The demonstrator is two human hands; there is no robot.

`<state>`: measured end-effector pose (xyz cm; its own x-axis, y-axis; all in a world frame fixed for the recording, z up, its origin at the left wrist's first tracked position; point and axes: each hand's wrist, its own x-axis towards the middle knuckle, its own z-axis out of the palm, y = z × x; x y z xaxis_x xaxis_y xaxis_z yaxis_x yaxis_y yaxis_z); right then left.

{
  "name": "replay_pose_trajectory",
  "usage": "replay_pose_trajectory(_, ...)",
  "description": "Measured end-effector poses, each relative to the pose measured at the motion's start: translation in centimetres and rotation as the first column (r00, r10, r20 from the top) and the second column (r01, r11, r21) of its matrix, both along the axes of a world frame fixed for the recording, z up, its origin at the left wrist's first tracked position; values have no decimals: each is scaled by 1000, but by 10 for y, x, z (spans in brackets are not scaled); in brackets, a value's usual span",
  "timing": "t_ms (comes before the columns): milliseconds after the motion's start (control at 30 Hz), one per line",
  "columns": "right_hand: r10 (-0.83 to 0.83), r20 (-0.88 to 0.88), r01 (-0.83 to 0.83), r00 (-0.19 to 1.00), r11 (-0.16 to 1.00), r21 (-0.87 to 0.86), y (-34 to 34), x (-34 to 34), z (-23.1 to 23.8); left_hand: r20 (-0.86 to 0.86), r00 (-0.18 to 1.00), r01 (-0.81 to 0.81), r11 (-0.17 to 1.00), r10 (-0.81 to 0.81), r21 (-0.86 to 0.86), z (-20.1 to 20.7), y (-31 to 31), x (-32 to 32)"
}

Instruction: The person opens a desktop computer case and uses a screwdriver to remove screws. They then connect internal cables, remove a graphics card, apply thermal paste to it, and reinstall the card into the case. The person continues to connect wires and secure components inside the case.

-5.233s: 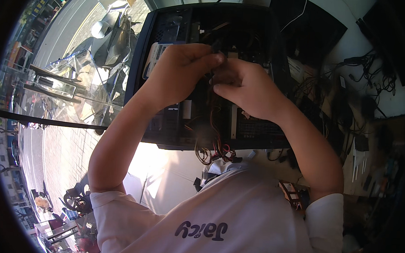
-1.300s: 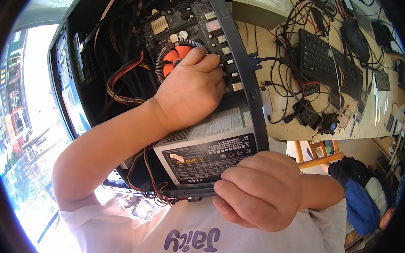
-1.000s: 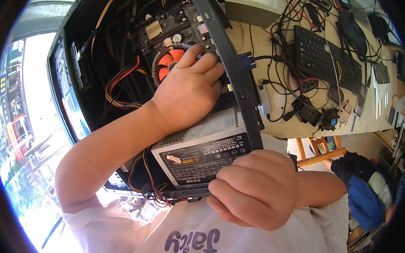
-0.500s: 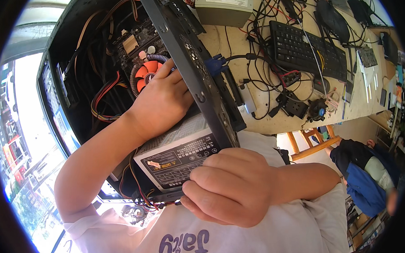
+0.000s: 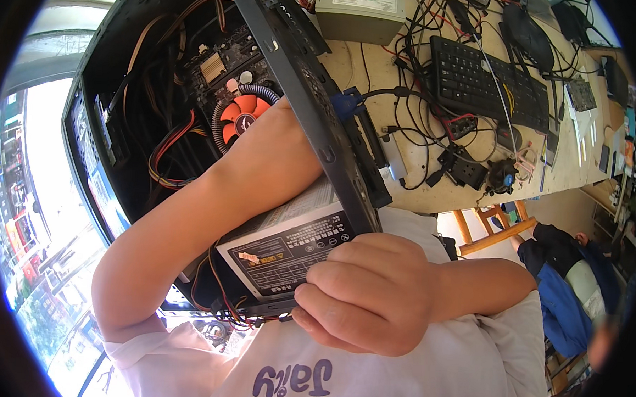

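An open black computer case [image 5: 328,138] stands tilted before me, its side off. My left forearm crosses it, and my left hand [image 5: 296,123] is behind the case's rear panel, its fingers hidden. Beside that wrist sits a round cooler with an orange-red fan [image 5: 242,117], mounted on the motherboard [image 5: 228,56]. Below my forearm lies a boxy power supply [image 5: 280,257] with a printed label, fitted in the case. My right hand [image 5: 370,293] is closed in a fist at the power supply's near right corner, by the case edge. What it grips is hidden.
On the table [image 5: 417,192] right of the case lie a black keyboard [image 5: 486,82], tangled black cables and a screwdriver [image 5: 474,31]. Another power supply [image 5: 361,12] stands behind. A blue plug [image 5: 347,104] is at the rear panel. A person sits at far right near a wooden stool [image 5: 494,227].
My left hand has gone from beside the fan to deeper behind the rear panel, and its fingers are out of sight. The right hand keeps its closed shape.
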<state>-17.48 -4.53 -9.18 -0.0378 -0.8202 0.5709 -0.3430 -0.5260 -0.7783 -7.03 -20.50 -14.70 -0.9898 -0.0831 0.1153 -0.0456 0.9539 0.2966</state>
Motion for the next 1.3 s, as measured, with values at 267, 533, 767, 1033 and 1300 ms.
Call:
replay_pose_trajectory(267, 24, 9, -23, 1000, 1000, -19, 0, -2, -2, 111, 987, -131, 982, 117, 133, 4, -3, 4)
replay_pose_trajectory(533, 35, 15, -35, 999, 999, -7, 3, -2, -2, 171, 980, -123, 987, 105, 103, 13, -1, 1)
replay_pose_trajectory(767, 27, -5, -27, 1000, 1000, 0, 0, -1, 0, -29, 999, -20, 999, 22, 44, -6, -3, 2)
replay_pose_trajectory(1033, -24, -127, 20, 992, 999, -30, -8, -2, 11, 151, 849, -521, 755, 506, 398, 121, -12, 49)
replay_pose_trajectory(1300, 106, -376, -136, 921, 989, -54, 10, 17, 22, -284, 505, -639, 575, 815, 512, 152, 130, 225)
